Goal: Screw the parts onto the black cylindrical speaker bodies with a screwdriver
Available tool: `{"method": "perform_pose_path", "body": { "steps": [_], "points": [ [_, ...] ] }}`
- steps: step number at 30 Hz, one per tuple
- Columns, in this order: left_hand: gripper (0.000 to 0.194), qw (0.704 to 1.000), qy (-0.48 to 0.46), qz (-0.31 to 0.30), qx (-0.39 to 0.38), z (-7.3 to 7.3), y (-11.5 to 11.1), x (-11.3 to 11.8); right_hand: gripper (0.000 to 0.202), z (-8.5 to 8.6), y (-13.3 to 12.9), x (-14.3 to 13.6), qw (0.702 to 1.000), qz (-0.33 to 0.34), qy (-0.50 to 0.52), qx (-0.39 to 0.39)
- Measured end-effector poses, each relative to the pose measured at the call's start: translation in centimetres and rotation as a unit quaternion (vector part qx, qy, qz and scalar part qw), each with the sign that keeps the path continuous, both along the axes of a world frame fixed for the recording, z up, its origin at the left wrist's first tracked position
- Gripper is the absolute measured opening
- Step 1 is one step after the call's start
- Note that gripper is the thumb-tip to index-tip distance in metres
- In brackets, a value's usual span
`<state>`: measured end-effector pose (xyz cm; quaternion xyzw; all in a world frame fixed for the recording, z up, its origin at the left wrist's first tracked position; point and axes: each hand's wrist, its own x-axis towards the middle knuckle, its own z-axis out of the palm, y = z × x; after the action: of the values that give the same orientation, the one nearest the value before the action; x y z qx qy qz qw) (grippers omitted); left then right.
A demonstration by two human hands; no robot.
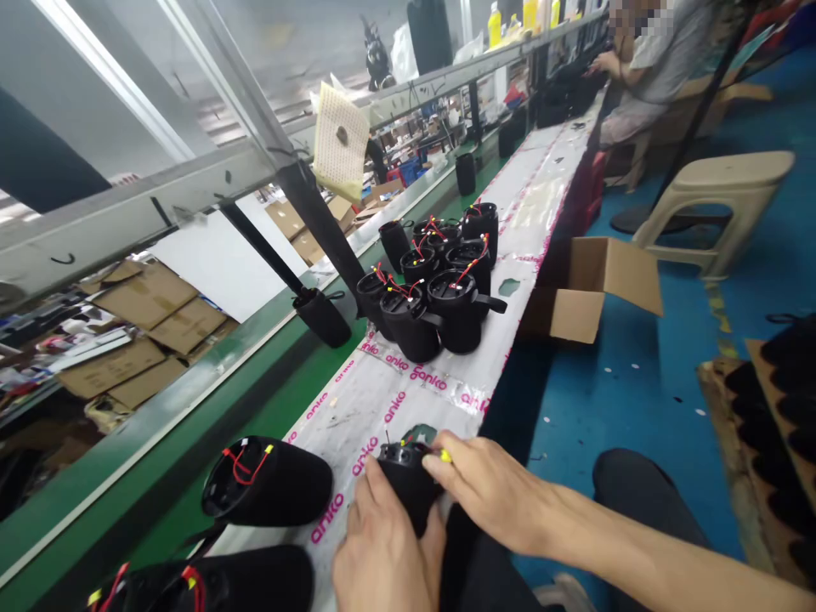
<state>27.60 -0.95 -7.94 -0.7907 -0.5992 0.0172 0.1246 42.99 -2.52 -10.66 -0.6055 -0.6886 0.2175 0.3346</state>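
Observation:
My left hand (382, 548) is wrapped round a black cylindrical speaker body (411, 493), holding it tilted at the near edge of the covered bench. At its open end, the fingers of my right hand (481, 484) are pinched together at the rim. A small yellow connector (445, 456) shows beside those fingertips; what they grip is hidden. Left of my hands, another speaker body (286, 483) lies on its side, with red wires coming out. Part of a further one (261, 578) shows at the bottom edge, also with red wires.
Several upright speaker bodies (460, 319) with red wires stand grouped further along the white covered bench (408, 408). Beside it runs a green conveyor belt (159, 463). An open carton (574, 297) and a beige stool (727, 183) are at right. A person (656, 76) sits further up.

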Motion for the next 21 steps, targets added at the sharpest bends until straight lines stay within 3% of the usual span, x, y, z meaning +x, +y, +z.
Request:
{"method": "perform_pose_path", "body": {
  "steps": [2,4,9,13,16,21],
  "points": [
    [0.068,0.999,-0.024,0.021,-0.019,0.5,0.1,0.0,0.035,-0.5,-0.1,-0.1,0.992,-0.049,0.116,-0.019],
    [0.069,0.997,-0.046,0.034,-0.043,0.9,0.2,-0.3,0.034,-0.9,-0.2,-0.3,0.983,-0.061,0.167,-0.036],
    [0.083,0.978,-0.114,0.086,-0.153,1.1,0.5,-3.3,0.029,-1.2,-0.6,-0.8,0.982,-0.016,0.182,-0.055],
    [0.074,0.963,-0.175,0.088,-0.187,0.3,1.0,-6.0,0.030,-1.5,-0.7,-0.7,0.985,-0.015,0.160,-0.058],
    [0.076,0.973,-0.176,0.064,-0.132,-0.3,0.6,-5.7,0.029,-1.2,-0.9,-0.5,0.987,-0.021,0.150,-0.057],
    [0.074,0.996,-0.026,0.014,0.086,-0.8,-0.8,-3.0,0.029,-0.1,-1.4,-0.4,0.990,-0.029,0.131,-0.039]
  ]
}}
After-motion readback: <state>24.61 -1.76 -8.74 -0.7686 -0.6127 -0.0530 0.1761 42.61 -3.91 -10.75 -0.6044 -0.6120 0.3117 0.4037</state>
